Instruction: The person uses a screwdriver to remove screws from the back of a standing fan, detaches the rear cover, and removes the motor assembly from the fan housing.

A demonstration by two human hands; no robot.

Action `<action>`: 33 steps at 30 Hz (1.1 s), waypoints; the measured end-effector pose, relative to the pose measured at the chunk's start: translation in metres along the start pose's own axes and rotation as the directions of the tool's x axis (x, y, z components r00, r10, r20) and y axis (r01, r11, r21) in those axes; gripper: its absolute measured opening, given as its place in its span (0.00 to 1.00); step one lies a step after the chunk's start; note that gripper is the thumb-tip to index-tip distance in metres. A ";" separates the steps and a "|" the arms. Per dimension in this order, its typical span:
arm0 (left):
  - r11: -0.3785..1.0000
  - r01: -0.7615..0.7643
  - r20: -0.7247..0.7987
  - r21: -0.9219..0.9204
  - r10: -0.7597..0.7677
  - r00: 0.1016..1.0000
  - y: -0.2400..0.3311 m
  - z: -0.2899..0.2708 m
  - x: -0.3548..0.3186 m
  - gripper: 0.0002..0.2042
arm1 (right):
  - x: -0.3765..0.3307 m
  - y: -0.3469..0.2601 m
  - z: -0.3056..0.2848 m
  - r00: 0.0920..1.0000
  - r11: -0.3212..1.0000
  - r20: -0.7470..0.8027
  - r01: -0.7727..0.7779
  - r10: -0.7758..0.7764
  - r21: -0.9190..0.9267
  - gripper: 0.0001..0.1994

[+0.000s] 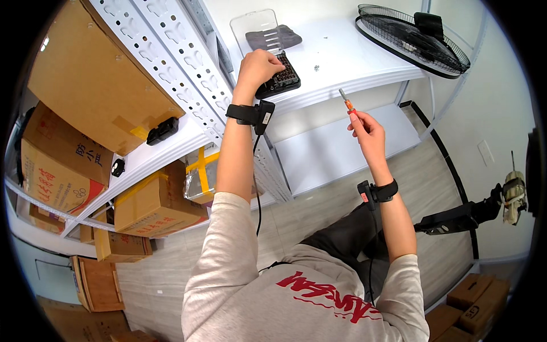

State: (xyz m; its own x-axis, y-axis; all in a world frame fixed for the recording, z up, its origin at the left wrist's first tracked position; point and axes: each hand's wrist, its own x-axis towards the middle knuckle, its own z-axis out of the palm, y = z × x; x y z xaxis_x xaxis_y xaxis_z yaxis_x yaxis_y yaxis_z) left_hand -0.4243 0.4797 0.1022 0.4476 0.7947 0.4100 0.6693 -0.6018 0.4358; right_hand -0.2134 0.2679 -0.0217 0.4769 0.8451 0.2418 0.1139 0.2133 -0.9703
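Observation:
A black screwdriver bit case (286, 83) lies on the white shelf's left end, its clear lid (242, 25) raised at the back. Rows of small dark bits fill it. Over these rows my left hand (261, 69) is closed in a pinch, the fingertips down among the bits; what they grip is hidden. My right hand (367, 132) is closed round the red and orange handle of a screwdriver (346, 102), off the shelf's front edge. Its metal shank points up and to the left, apart from the case.
A dark grey cloth (292, 37) lies behind the lid. Small metal bits (317, 68) sit on the white shelf (342, 54). A black fan with a wire cage (413, 43) rests at the right end. Cardboard boxes (154, 211) fill the left rack. A black jointed arm (461, 218) stands at right.

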 end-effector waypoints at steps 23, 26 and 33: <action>0.976 -0.155 -0.137 0.154 0.176 0.975 0.028 0.023 -0.009 0.08 | -0.015 0.003 -0.013 0.998 0.999 -0.046 0.037 -0.038 -0.018 0.15; 0.964 -0.218 -0.339 0.151 0.258 0.905 0.030 0.022 -0.009 0.07 | -0.017 -0.003 -0.012 0.998 0.999 -0.046 0.049 -0.048 0.009 0.15; 0.569 -0.140 0.015 -0.810 0.259 0.966 0.132 0.053 -0.063 0.07 | -0.038 -0.028 -0.035 0.971 0.974 -0.229 0.118 -0.072 0.193 0.14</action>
State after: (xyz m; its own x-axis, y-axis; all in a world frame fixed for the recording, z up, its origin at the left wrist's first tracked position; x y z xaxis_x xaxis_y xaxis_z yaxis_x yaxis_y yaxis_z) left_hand -0.3331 0.3542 0.0916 0.6149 0.6125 0.4967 -0.1626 -0.5178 0.8399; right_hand -0.2040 0.2122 -0.0038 0.6542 0.6927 0.3037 -0.0010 0.4024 -0.9155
